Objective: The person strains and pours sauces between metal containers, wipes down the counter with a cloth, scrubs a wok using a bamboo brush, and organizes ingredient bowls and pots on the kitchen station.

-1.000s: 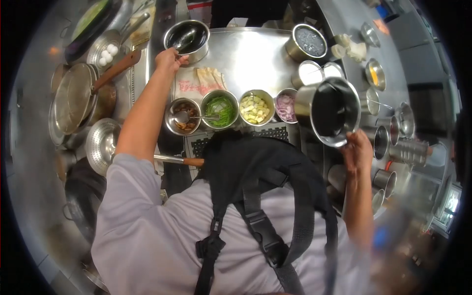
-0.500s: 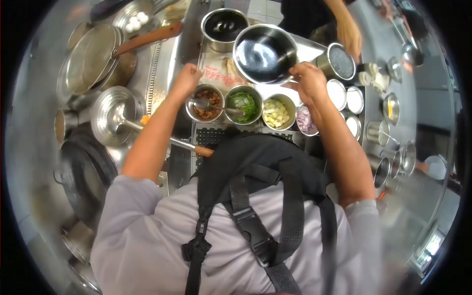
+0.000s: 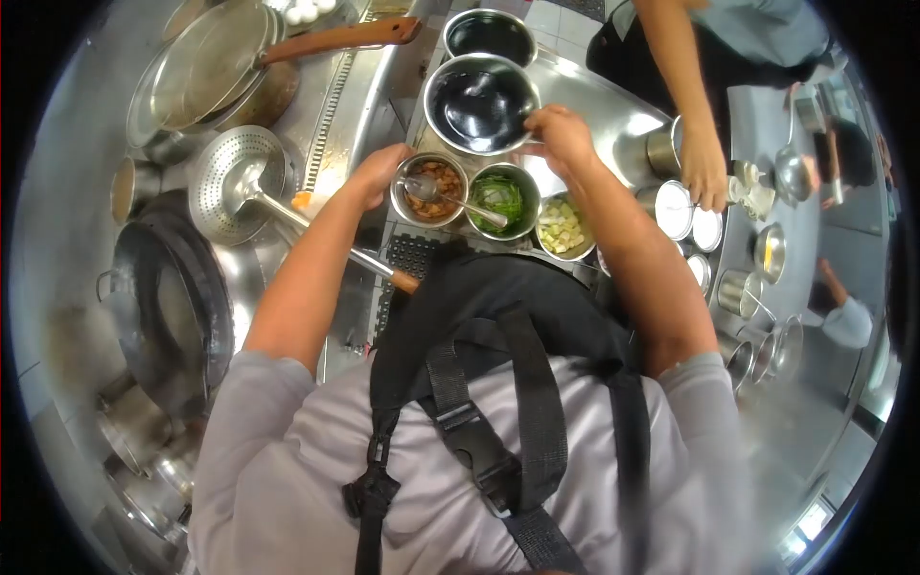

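Note:
My right hand [image 3: 561, 136] grips the right rim of a steel pot [image 3: 481, 103] of dark, shiny liquid. That pot sits just in front of another steel pot [image 3: 490, 38] with dark contents. Close to the left rim of a steel container of browned pieces [image 3: 447, 179] is my left hand [image 3: 381, 174], its fingers curled; whether they hold the rim is hidden. A spoon [image 3: 422, 187] rests across that container, its handle reaching over the container of cut greens [image 3: 498, 196]. Pale diced pieces [image 3: 563, 233] fill the container beside it, partly behind my right forearm.
At left are a perforated skimmer [image 3: 235, 182], a wooden-handled pan [image 3: 216, 72] and a dark wok [image 3: 172, 307]. A co-worker's hand [image 3: 707, 177] hovers by white-topped containers [image 3: 674, 211] at right. A steel counter edge [image 3: 379, 67] runs beside the left hand.
My right hand has moved the pot of dark liquid left, toward the browned pieces. My left hand has come down beside their container. The co-worker's hand has shifted to the white-topped containers. The view has shifted.

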A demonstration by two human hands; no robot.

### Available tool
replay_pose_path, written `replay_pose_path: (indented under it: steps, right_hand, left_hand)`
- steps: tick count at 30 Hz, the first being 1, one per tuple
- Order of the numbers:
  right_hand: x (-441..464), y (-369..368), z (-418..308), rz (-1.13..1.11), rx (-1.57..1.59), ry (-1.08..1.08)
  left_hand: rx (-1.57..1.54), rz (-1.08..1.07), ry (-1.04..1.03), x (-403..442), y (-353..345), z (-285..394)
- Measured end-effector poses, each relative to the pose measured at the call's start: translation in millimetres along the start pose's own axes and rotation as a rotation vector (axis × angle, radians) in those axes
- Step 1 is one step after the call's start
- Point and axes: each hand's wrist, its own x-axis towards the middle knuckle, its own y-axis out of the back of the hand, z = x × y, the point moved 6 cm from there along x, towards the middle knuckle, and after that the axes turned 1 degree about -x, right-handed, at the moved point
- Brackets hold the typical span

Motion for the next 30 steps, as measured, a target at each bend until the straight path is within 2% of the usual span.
replay_pose_path:
  steps: [3,5,7,12,14,16,17,19,21,23,25,27,29,30]
  right_hand:
    - [2,-11,9,0.010,-0.009,-0.026]
    - [1,-18,12,0.003,-0.007,-0.035]
    - [2,-20,21,-0.008,-0.026,-0.116]
    - [16,-17,39,-0.045,-0.060,-0.157]
    - [18,-9,42,-0.068,-0.071,-0.153]
    - [7,-3,31,-0.065,-0.137,-0.139]
    - [0,8,25,-0.056,-0.287,-0.093]
    - [-26,33,9,-0.033,-0.458,0.028]
    - [-82,60,-7,0.069,-0.511,0.284]
    - [-137,108,2,0.153,-0.638,0.504]
    - [-192,165,53,0.224,-0.330,0.292]
    - [-252,218,124,0.337,-0.358,0.122]
    - [-332,246,171,0.462,-0.550,-0.103]
    - [-362,264,226,0.458,-0.581,-0.164]
  left_hand:
    - [0.005,-0.015,0.005,-6,-2,2]
    - [0.007,0.004,0.078,-17,-5,5]
    - [0.014,-0.012,0.055,-14,-3,3]
    - [0.049,-0.016,0.042,-5,3,-1]
    - [0.099,-0.010,0.090,-12,-2,5]
    - [0.380,0.038,0.058,-13,0,19]
    - [0.597,0.176,-0.096,-37,-6,42]
    - [0.651,0.318,-0.332,-40,7,57]
    - [0.678,0.387,-0.571,-52,13,71]
    - [0.337,0.293,-0.575,-89,-18,84]
    - [0.303,0.118,-0.729,-112,-45,81]
    - [0.275,-0.207,-0.828,-148,-111,73]
    - [0.327,-0.447,-0.791,-179,-180,48]
    - [0.373,-0.527,-0.738,-186,-208,29]
